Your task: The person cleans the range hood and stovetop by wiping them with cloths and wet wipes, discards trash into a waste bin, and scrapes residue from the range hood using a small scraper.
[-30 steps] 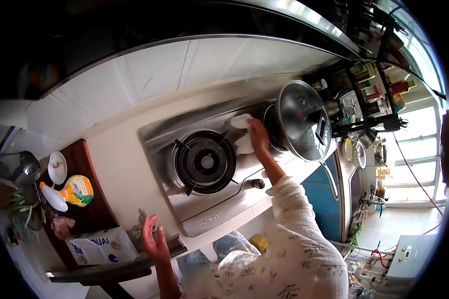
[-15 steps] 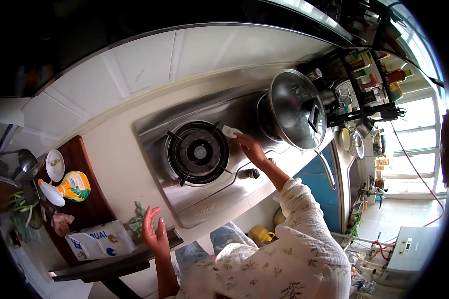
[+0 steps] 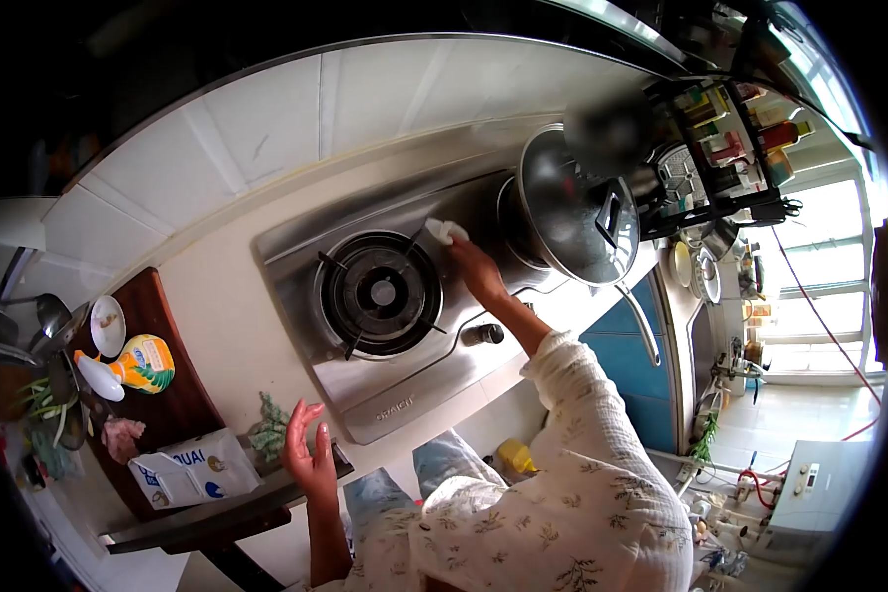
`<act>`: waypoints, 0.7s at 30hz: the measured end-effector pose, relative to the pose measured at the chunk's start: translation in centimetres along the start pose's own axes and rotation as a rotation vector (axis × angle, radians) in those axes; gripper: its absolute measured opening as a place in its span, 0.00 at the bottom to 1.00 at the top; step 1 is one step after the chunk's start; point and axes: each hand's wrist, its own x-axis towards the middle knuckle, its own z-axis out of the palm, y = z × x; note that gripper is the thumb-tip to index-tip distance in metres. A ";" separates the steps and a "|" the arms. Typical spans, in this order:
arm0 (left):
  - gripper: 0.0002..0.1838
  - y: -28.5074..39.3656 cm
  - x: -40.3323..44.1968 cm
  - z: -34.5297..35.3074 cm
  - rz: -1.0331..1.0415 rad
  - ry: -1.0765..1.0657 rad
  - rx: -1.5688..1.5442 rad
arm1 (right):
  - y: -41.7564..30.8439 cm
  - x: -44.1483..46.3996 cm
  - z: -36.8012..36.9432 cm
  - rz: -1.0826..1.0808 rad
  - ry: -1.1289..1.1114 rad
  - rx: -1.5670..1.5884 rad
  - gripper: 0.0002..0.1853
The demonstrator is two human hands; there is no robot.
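My right hand [image 3: 476, 270] is closed around a crumpled white paper towel [image 3: 445, 230], which touches the steel top of the gas stove [image 3: 385, 385]. It is just beside the upper right of the left burner [image 3: 381, 294], whose pan supports stick out around it. Over the counter's front edge hovers my left hand [image 3: 310, 454], fingers apart and holding nothing. A crumpled green cloth [image 3: 269, 426] lies close beside that hand. On the other burner stands a wok with a glass lid [image 3: 572, 222]; its long handle points toward the front.
On the left, a dark red board [image 3: 185, 360] carries an orange spray bottle [image 3: 146, 364], a small bowl [image 3: 108, 327], a pink cloth [image 3: 122, 439] and a white box [image 3: 192, 472]. A black rack [image 3: 705, 148] with jars stands beyond the wok. The stove knob [image 3: 485, 334] sits below my right forearm.
My right hand has moved the paper towel up and slightly left over the steel, toward the back of the stove. My left hand stays raised in nearly the same place.
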 end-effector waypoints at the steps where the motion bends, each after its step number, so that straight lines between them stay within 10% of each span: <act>1: 0.22 0.1 0.1 0.1 0.011 -0.003 -0.009 | -0.2 0.1 -0.8 -0.030 0.020 -0.082 0.20; 7: 0.22 0.5 0.0 -0.4 0.026 -0.006 0.021 | 3.6 7.6 -3.6 -0.039 0.326 -0.097 0.23; 17: 0.22 0.3 -1.3 -0.4 0.013 -0.044 -0.016 | -4.0 0.9 -1.8 0.399 0.081 0.154 0.18; 21: 0.23 0.7 -1.3 -0.2 0.034 -0.076 -0.028 | -6.4 -5.6 -0.1 0.076 0.005 -0.125 0.19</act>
